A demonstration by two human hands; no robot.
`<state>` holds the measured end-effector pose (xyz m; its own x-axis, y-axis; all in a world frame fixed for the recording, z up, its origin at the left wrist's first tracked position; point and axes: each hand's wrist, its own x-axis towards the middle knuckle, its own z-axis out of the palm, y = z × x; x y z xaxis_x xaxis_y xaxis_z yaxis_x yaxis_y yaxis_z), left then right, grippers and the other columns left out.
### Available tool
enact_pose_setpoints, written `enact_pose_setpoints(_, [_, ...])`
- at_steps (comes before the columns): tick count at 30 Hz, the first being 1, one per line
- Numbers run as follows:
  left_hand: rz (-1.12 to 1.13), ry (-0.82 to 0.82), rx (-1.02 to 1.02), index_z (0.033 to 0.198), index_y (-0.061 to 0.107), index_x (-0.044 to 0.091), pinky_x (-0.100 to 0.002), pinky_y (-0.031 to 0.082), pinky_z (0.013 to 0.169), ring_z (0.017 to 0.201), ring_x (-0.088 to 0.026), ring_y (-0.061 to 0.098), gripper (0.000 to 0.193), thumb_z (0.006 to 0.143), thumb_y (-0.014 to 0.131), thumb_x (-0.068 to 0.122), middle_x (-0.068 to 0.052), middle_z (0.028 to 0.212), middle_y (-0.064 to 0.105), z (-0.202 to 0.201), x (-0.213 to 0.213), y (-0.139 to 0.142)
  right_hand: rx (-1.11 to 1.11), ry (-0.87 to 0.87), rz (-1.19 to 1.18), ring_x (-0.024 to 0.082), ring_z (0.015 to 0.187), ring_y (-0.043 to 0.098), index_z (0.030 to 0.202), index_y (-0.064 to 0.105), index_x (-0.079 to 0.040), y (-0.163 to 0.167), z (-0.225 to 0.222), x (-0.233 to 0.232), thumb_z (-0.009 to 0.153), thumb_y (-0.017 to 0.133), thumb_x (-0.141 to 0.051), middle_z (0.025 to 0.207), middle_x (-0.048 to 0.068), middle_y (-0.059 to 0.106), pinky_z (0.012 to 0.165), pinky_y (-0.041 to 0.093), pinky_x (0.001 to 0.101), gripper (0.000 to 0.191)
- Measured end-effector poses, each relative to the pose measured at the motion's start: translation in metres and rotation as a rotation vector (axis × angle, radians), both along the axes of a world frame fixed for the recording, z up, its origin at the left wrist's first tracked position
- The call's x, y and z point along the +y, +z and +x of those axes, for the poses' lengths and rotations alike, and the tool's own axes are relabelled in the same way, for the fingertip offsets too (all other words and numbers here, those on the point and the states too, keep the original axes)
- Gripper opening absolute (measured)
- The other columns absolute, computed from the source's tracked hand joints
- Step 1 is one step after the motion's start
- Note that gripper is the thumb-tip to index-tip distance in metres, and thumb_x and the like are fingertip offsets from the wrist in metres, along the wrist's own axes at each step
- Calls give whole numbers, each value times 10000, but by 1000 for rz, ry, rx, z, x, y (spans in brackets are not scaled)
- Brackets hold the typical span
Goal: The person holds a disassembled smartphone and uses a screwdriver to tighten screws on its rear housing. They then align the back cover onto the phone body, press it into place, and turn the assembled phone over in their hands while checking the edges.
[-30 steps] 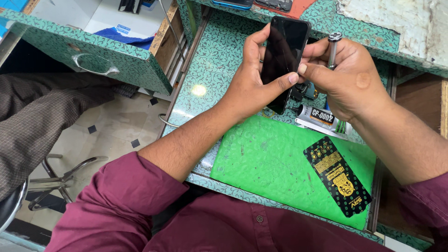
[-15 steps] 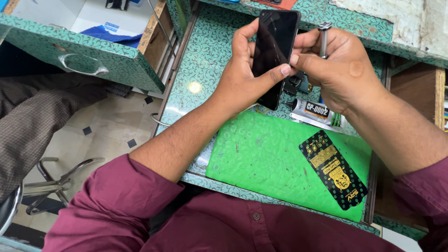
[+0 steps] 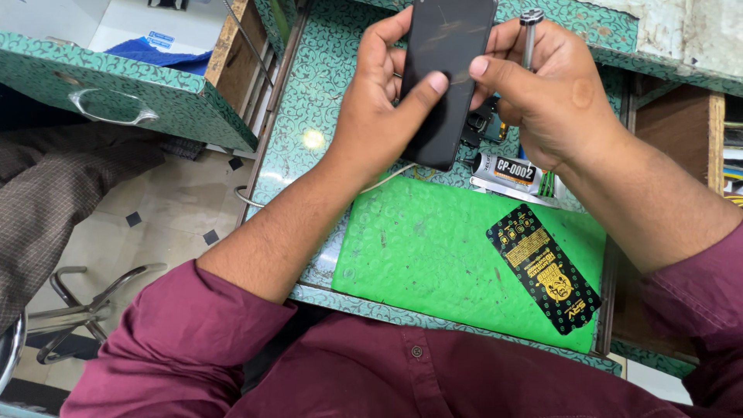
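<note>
I hold a black smartphone [image 3: 449, 70] upright above the workbench, its dark screen facing me. My left hand [image 3: 379, 108] grips its left edge, thumb lying across the glass. My right hand [image 3: 549, 93] holds the right edge with the thumb on the screen, and a metal-tipped tool [image 3: 529, 35] stands between its fingers. Below the hands lies a bright green work mat [image 3: 433, 248] with a black and yellow rectangular pack [image 3: 543, 267] on it.
A white and black glue tube [image 3: 507, 170] lies under my right hand. The green patterned countertop [image 3: 309, 93] runs left of the mat. An open drawer [image 3: 124, 85] with a blue cloth sits at the upper left. A stool's metal legs [image 3: 85, 310] stand on the tiled floor.
The phone and both hands sit higher in the view than before, with the view shifted down and closer. My grip on the phone is the same.
</note>
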<state>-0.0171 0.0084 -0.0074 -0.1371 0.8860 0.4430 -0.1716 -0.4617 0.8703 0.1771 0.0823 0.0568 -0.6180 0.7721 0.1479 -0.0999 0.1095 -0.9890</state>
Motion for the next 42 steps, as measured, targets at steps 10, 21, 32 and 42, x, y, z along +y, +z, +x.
enact_pose_setpoints(10, [38,-93,-157,1396,509,-13,-275,605,976,1064,-119,702,282,1122,571,9,-122,1172,690,-7,-1,4,-35,-34,-27,97,809,658,1135,602,-46,3,0,0,1017,682,-53,986,39,684,527,401,174,143])
enact_pose_setpoints(21, [37,-125,-225,1366,525,6,-290,606,995,1064,-118,703,291,1091,618,-11,-105,1199,694,-10,-3,9,-53,-28,-60,69,731,610,1108,599,-76,0,0,4,1011,718,-81,918,46,674,491,323,173,154])
enact_pose_setpoints(32, [52,-128,-204,1325,550,-7,-272,608,938,1014,-110,707,245,1097,636,-25,-107,1122,710,-11,-4,9,-106,16,-67,21,534,394,1042,607,-72,1,0,5,983,750,-134,831,41,642,449,257,178,167])
enact_pose_setpoints(42, [36,-120,-217,1350,552,4,-268,588,948,1026,-107,695,273,1090,636,-20,-104,1124,709,-9,-4,11,-107,34,-15,23,576,412,1025,599,-73,0,0,3,994,763,-158,827,25,622,475,274,186,187])
